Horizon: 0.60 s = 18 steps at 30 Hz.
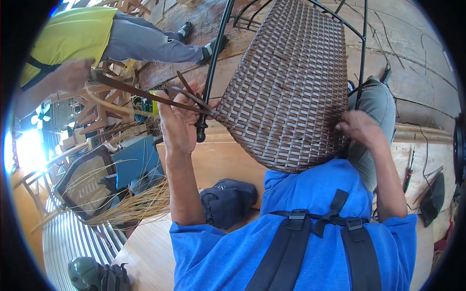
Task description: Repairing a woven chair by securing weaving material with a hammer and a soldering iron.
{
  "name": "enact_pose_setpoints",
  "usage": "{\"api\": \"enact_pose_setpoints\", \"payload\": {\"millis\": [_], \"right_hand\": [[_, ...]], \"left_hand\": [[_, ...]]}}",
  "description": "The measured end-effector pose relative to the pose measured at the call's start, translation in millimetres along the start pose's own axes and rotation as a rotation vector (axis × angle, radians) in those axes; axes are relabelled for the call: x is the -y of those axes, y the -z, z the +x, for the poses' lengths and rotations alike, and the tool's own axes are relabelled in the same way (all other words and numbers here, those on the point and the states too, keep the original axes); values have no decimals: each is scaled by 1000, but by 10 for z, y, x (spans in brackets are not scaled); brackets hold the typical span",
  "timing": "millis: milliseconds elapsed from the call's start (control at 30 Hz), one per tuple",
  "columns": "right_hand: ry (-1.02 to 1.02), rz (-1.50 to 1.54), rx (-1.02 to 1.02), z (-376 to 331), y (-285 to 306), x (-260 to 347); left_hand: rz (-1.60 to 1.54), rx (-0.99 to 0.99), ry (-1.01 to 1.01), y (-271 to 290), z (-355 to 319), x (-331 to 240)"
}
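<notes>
A brown and grey woven wicker panel (286,92) stands tilted against my lap, set in a black metal frame (217,58). At its left corner several loose brown weaving strips (145,95) stick out past a frame leg. My left hand (182,119) is beside that leg, palm up, its fingers curled round the strips near the weave; the leg and strips hide part of the fingers. On the panel's right edge, my right hand (360,127) has its fingers bent in and gripping the edge. Its fingertips are partly hidden against the weave.
A co-worker in a yellow top (73,36) is at the upper left, a blurred hand (73,75) near the long strip's far end. A cane-backed chair (90,179), loose cane strands (136,203) and a dark bag (230,202) lie left. A screwdriver (409,169) lies right.
</notes>
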State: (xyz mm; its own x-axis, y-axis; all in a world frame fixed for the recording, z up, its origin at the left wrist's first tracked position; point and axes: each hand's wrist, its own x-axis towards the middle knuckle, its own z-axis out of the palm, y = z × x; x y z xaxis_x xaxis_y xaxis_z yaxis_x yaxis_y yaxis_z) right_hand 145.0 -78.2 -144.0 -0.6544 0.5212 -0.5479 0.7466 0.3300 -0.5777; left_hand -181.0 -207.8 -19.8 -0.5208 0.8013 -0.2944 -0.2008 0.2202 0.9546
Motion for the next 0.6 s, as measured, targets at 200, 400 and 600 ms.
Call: {"api": "enact_pose_setpoints", "payload": {"millis": [200, 400, 600], "right_hand": [[667, 274, -430, 458, 327, 1167], [720, 463, -447, 453, 548, 1883], [838, 483, -420, 575, 329, 1949]], "left_hand": [[-183, 196, -5, -143, -57, -268], [-73, 207, -145, -300, -34, -119], [-138, -118, -321, -331, -57, 74]]}}
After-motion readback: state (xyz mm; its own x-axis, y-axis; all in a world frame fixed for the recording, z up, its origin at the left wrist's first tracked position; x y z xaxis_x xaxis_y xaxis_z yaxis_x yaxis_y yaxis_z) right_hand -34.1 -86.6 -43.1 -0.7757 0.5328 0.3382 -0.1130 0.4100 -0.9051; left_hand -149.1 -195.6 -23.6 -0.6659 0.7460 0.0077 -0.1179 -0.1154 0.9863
